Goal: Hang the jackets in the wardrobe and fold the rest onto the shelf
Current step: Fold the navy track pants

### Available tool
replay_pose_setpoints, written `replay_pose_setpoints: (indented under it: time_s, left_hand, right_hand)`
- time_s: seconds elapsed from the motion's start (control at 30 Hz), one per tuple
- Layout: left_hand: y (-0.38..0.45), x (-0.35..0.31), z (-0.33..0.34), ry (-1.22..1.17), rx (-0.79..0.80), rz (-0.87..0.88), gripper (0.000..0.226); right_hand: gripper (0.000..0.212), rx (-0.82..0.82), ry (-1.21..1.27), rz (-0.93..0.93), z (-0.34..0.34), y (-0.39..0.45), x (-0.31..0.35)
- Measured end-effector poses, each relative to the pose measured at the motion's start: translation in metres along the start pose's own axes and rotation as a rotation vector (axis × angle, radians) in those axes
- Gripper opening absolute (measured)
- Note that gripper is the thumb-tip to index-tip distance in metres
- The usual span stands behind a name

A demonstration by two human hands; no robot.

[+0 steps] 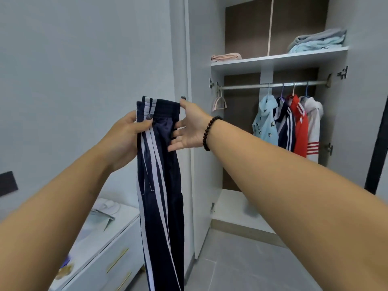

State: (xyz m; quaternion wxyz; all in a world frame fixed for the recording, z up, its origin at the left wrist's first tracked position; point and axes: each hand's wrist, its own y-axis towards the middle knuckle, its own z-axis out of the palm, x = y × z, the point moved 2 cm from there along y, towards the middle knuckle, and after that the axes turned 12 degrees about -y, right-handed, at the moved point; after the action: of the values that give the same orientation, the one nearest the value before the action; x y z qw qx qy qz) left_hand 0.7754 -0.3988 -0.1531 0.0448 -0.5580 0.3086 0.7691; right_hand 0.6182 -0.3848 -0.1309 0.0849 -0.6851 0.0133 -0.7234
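The left hand (pixel 126 133) grips the navy track pants (pixel 159 185) at the waistband's left edge, thumb across the white stripes, arm extended forward. The right hand (pixel 189 127) is spread, fingers straight, touching the waistband's right side; a bead bracelet (pixel 207 133) circles its wrist. The pants hang vertically, folded lengthwise, left of the open wardrobe (pixel 273 101). Inside the wardrobe, jackets (pixel 289 124) hang on the rail (pixel 273 85) below the shelf (pixel 279 59), which carries folded clothes (pixel 319 40).
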Motion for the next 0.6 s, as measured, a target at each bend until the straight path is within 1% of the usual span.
replay_pose_setpoints:
  time_s: [0.1, 0.17, 0.23, 0.33, 0.4, 0.47, 0.53, 0.6]
  left_hand:
    - [-0.022, -0.01, 0.016, 0.06, 0.058, 0.001, 0.029]
    - [-0.038, -0.014, 0.037, 0.113, 0.101, 0.011, 0.027]
    - [-0.055, -0.013, 0.064, 0.192, 0.137, 0.013, 0.025]
    - [-0.084, -0.001, 0.112, 0.363, 0.239, 0.02, 0.027]
    - [-0.107, 0.014, 0.148, 0.464, 0.338, 0.041, 0.028]
    - [-0.13, 0.036, 0.185, 0.518, 0.426, 0.061, 0.023]
    - [-0.153, 0.065, 0.219, 0.527, 0.487, 0.07, 0.018]
    - [-0.177, 0.101, 0.251, 0.49, 0.559, 0.043, 0.017]
  right_hand:
    - [0.072, -0.008, -0.04, -0.013, 0.009, -0.023, 0.003]
    - [0.058, -0.026, -0.061, -0.017, 0.004, -0.047, -0.001]
    - [0.045, -0.065, -0.084, -0.025, -0.011, -0.077, -0.01]
    - [0.041, -0.155, -0.131, -0.019, -0.047, -0.129, -0.036]
    - [0.035, -0.18, -0.17, 0.011, -0.073, -0.165, -0.058]
    - [0.031, -0.202, -0.194, 0.059, -0.096, -0.202, -0.083]
    - [0.029, -0.275, -0.207, 0.119, -0.12, -0.236, -0.112]
    - [0.023, -0.386, -0.224, 0.182, -0.144, -0.27, -0.149]
